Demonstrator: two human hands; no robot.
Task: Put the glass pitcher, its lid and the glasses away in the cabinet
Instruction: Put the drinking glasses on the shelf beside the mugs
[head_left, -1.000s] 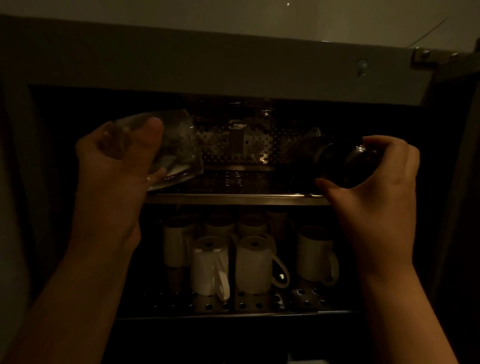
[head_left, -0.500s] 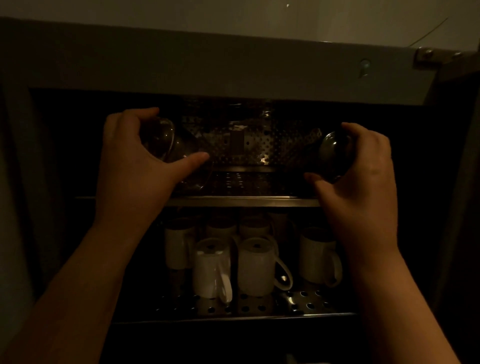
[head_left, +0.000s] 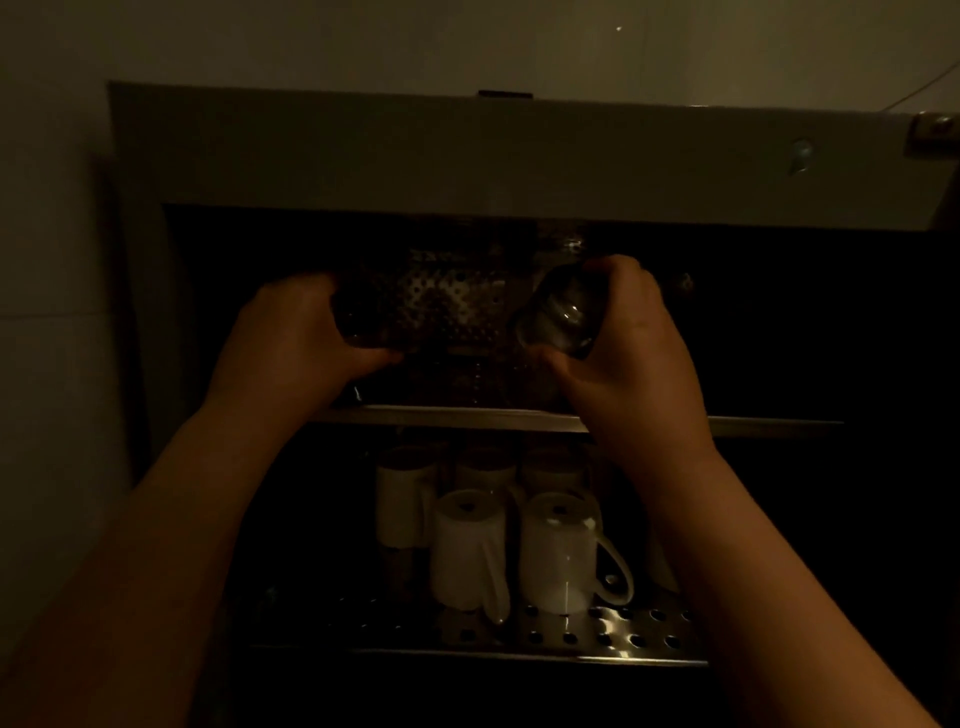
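Two glasses (head_left: 563, 312), one per hand (head_left: 631, 353)

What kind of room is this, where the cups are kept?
Probably a dim kitchen. An open wall cabinet has perforated shiny metal shelves, with white ceramic mugs standing upside down on the lower one. Each hand, left hand and right hand, holds a clear drinking glass at the upper shelf.

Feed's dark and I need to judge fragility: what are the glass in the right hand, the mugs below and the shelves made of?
Glass in the right hand: clear glass, see-through with bright glints. Mugs: probably glazed white ceramic, opaque, faint sheen. Lower shelf: perforated metal, likely stainless steel, shiny between the holes.
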